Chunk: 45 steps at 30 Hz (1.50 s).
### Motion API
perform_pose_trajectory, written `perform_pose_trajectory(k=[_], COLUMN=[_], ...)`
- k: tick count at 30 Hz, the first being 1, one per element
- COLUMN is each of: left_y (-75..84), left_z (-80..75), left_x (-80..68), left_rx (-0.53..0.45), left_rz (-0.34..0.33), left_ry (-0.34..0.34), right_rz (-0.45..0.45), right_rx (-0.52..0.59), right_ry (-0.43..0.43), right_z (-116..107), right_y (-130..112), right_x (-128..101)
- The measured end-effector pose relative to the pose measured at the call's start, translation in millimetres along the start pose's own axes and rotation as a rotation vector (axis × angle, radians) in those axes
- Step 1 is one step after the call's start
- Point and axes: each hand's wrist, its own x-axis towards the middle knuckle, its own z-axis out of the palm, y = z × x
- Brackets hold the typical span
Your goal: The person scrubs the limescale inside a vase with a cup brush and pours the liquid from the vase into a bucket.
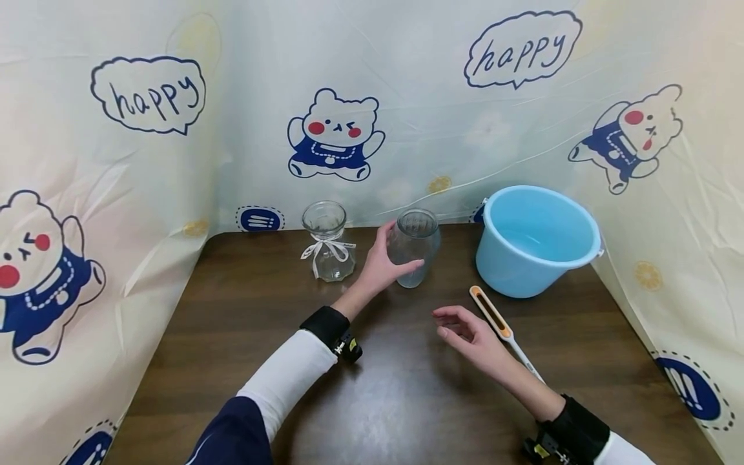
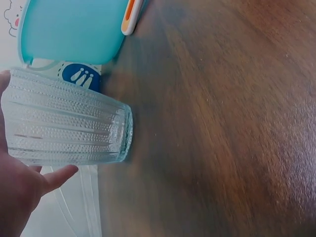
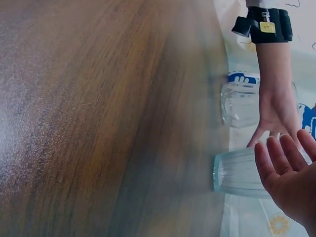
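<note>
My left hand [image 1: 380, 265] holds a ribbed clear glass vase [image 1: 414, 248], thumb across its front and fingers along its left side. In the left wrist view, the bumpy glass wall [image 2: 74, 123] shows between thumb and fingers, its base toward the table. Loosely bent and holding nothing, my right hand [image 1: 473, 339] hovers over the table, nearer to me than the vase. Beside it lies a slim white tool with an orange-edged slotted handle [image 1: 491, 310], its lower end hidden behind my right forearm.
Left of the vase stands a second glass vase [image 1: 334, 261] with a white ribbon bow round its neck. A light blue bucket [image 1: 511, 258] is at the back right of the brown wooden table [image 1: 244, 323]. Printed cloth [image 1: 418, 129] hangs behind and at both sides.
</note>
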Motion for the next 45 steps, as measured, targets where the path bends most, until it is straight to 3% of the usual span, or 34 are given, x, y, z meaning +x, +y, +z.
perform_pose_trajectory(k=[8, 15, 32, 45], left_y=[-1.9, -4.2, 3.1, 12.4], left_z=[-13.1, -22.4, -39.5, -41.8], left_x=[-15.2, -31.6, -87.7, -126.1], left_rx=[0.026, -0.016, -0.045, -0.069], left_rz=[0.002, 0.019, 0.042, 0.082], left_ry=[-0.027, -0.04, -0.07, -0.109], right_rz=[-0.012, -0.059, -0.08, -0.064], right_rx=[-0.018, -0.021, -0.004, 0.011], right_ry=[0.003, 0.008, 0.017, -0.002], right_z=[2.6, 4.5, 9.7, 12.6], right_y=[2.7, 3.6, -2.3, -2.6], right_x=[0.3, 1.5, 2.8, 5.1])
